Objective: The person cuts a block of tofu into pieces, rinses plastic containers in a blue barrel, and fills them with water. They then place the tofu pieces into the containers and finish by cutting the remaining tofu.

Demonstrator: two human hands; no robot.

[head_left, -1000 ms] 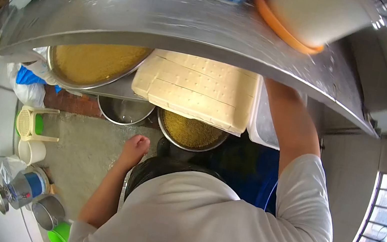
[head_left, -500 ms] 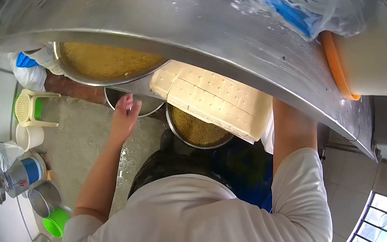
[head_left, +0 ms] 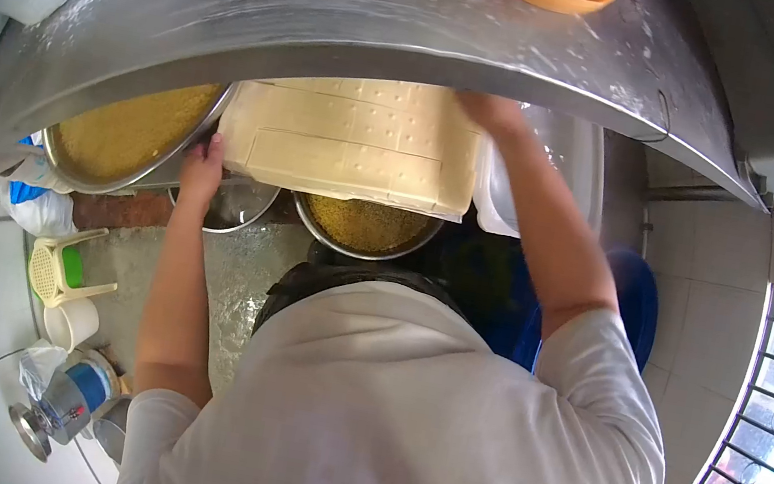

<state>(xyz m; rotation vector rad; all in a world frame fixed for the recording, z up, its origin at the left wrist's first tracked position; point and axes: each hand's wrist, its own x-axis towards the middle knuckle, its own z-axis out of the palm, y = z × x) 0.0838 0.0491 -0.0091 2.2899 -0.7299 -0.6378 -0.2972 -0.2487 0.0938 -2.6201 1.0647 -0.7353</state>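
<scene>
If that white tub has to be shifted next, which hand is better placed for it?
Probably the right hand: it is at the right end of the pale block, close to the white tub. The left hand is at the block's opposite end.

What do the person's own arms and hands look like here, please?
The left hand and right hand are ungloved. The forearms are bare up to the loose, short white sleeves of a white shirt. No watch or bracelet shows; whether rings are worn cannot be told.
</scene>
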